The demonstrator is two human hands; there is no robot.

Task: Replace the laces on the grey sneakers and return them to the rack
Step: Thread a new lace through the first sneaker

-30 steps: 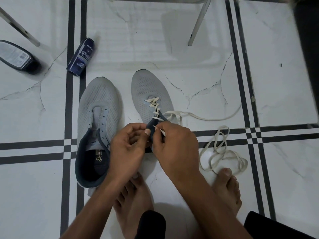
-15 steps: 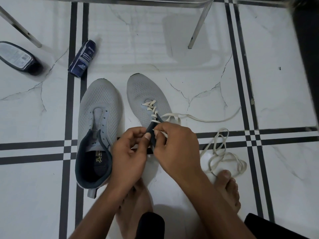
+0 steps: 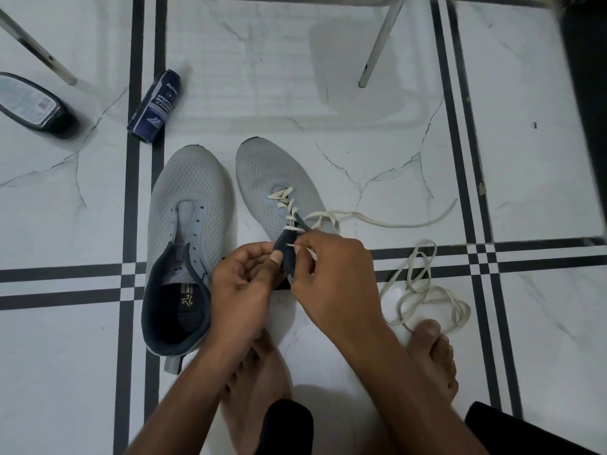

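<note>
Two grey sneakers lie side by side on the white tiled floor point(image 3: 328, 372), toes pointing away from the person. The right sneaker point(image 3: 269, 172) is partly laced: a cream lace point(image 3: 285, 208) crosses its lower eyelets, and the shoe's heel end is hidden under the hands. The left hand point(image 3: 239, 290) has its fingers curled, the thumb pressed against the dark tongue point(image 3: 285, 247) of that shoe, pinching it. The right hand point(image 3: 335, 280) sits just beside it, its fingers point(image 3: 305, 246) closed together on the tip of the lace right at the tongue's edge. Beyond those fingers, the lace's free end trails off to the right across the floor. Near the right wrist, a second lace point(image 3: 423, 297) lies in a loose tangle, its near loops touching the toes of the right bare foot point(image 3: 433, 356). The left sneaker point(image 3: 187, 224), just left of the left hand's knuckles, has bare eyelets and an open dark collar. Farther off, past the fingers and to the left, a dark blue cleaner can point(image 3: 154, 106) lies on its side, with a black bottle point(image 3: 33, 106) well beyond it at the edge.
</note>
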